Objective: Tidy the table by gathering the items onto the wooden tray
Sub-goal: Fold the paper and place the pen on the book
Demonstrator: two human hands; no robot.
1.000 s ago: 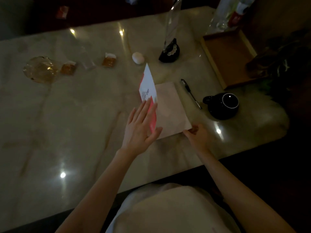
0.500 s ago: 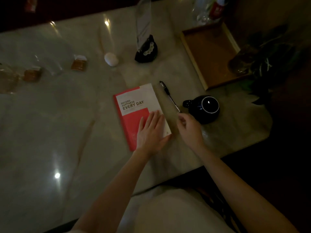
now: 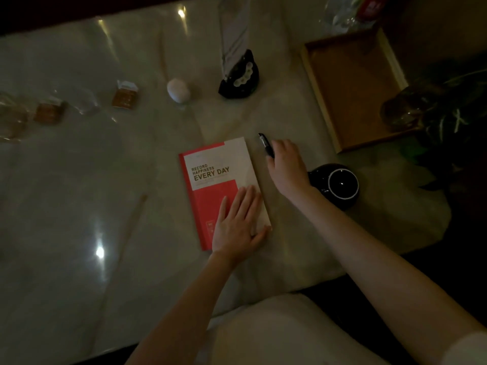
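A red and white notebook (image 3: 216,180) lies closed on the marble table (image 3: 79,193), in front of me. My left hand (image 3: 238,225) rests flat on its lower right corner, fingers extended. My right hand (image 3: 287,167) is just right of the notebook, fingers curled over a black pen (image 3: 263,140). Only the pen's far end shows; it still lies on the table. The wooden tray (image 3: 350,75) sits at the far right and is bare inside.
A black cup (image 3: 340,184) stands right beside my right wrist. A glass jar (image 3: 405,109) and plant leaves (image 3: 453,114) overlap the tray's near right corner. Farther back are a white egg-shaped object (image 3: 178,90), a black sign stand (image 3: 238,77) and two orange packets (image 3: 125,97).
The notebook's cover has gone from standing open to lying shut under my left hand. My right hand has left the notebook's edge and moved up onto the pen.
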